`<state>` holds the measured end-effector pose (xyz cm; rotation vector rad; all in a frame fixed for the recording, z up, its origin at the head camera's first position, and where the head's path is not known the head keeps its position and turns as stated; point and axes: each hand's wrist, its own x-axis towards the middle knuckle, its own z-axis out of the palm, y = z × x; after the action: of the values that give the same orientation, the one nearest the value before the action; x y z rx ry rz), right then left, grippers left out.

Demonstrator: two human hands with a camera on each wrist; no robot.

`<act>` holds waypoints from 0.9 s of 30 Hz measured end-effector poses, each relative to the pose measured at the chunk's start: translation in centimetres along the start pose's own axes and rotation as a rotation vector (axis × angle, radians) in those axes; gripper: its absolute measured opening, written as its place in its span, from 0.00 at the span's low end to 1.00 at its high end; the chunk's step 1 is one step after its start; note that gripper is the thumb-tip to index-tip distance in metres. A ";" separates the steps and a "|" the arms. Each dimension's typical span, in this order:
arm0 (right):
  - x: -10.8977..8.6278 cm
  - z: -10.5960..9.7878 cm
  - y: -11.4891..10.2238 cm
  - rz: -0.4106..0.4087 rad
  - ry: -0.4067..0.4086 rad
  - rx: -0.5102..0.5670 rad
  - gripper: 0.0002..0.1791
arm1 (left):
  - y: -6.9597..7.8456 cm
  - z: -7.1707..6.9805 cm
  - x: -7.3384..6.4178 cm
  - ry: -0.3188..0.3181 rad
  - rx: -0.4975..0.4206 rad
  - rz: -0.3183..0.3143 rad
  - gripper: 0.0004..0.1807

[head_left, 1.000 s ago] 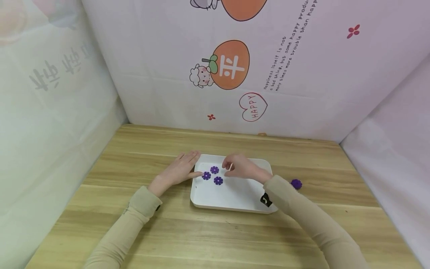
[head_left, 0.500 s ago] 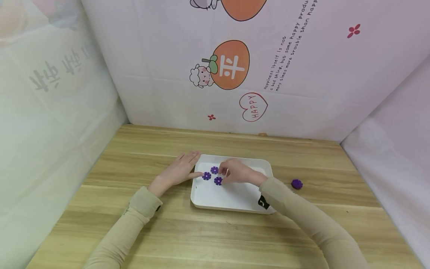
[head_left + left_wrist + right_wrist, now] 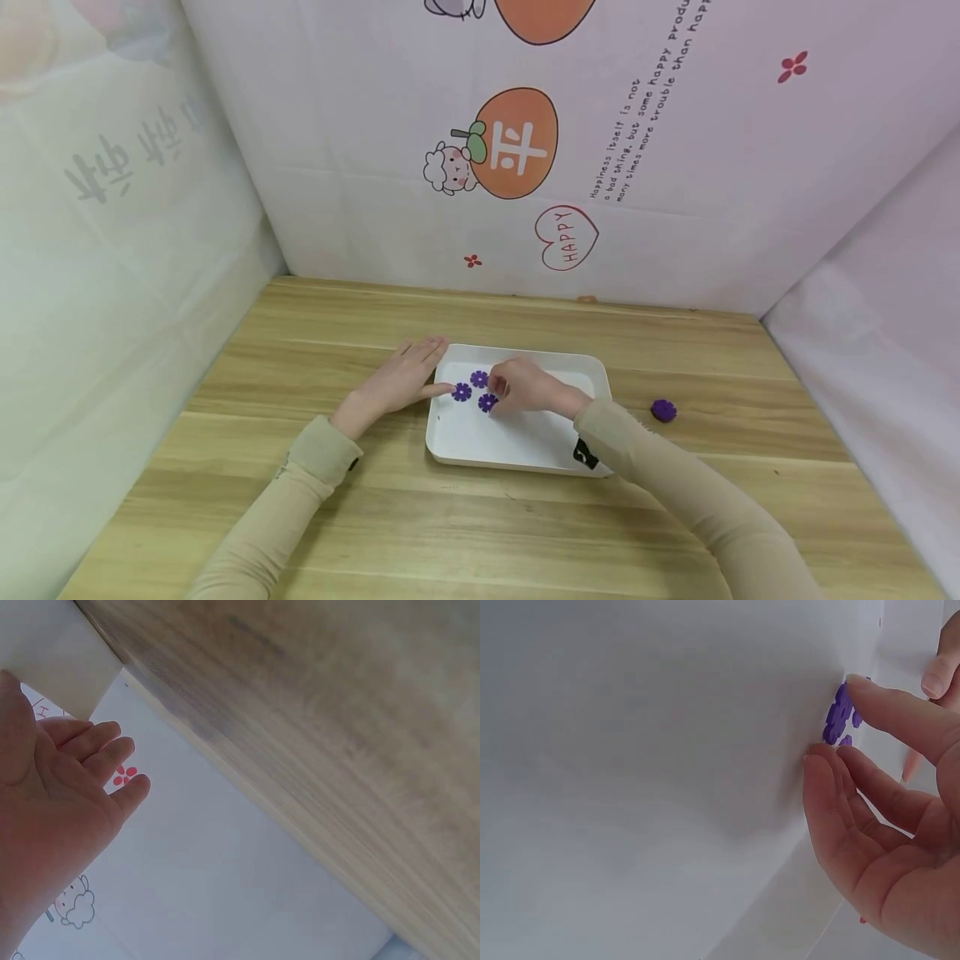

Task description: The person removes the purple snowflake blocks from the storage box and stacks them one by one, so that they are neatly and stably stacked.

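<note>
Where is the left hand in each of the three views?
Head: left hand, left of centre, below the middle.
Left wrist: left hand, along the left edge.
Right wrist: left hand, cut off at the upper right edge.
Shared landmark: the tray, below centre in head, top left corner in left wrist, filling much of right wrist.

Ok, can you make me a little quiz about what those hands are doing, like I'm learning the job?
1. How many purple discs show inside the white tray in the head view?
2. Fill in the gap: the person's ____ hand lies at the tray's left edge.
3. Where on the wooden table is the purple thing outside the tray? A) left of the tray B) behind the tray C) right of the tray

Key: 1. Three. 2. Left: that's the left hand. 3. C.
</note>
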<state>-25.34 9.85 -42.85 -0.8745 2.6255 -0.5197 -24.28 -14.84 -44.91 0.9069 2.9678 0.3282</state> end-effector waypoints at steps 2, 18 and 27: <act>0.0 0.1 0.0 -0.001 0.009 0.001 0.14 | 0.0 0.1 0.0 0.000 0.001 0.000 0.45; 0.1 0.5 -0.2 -0.009 0.014 -0.025 0.10 | 0.1 -0.1 0.1 -0.023 -0.012 -0.013 0.46; 0.2 0.7 -0.5 0.001 0.020 -0.052 0.09 | 0.1 0.1 0.1 -0.032 -0.014 -0.019 0.46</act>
<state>-24.93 9.21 -43.30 -0.8886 2.6682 -0.4645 -24.29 -14.70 -44.94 0.8732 2.9391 0.3300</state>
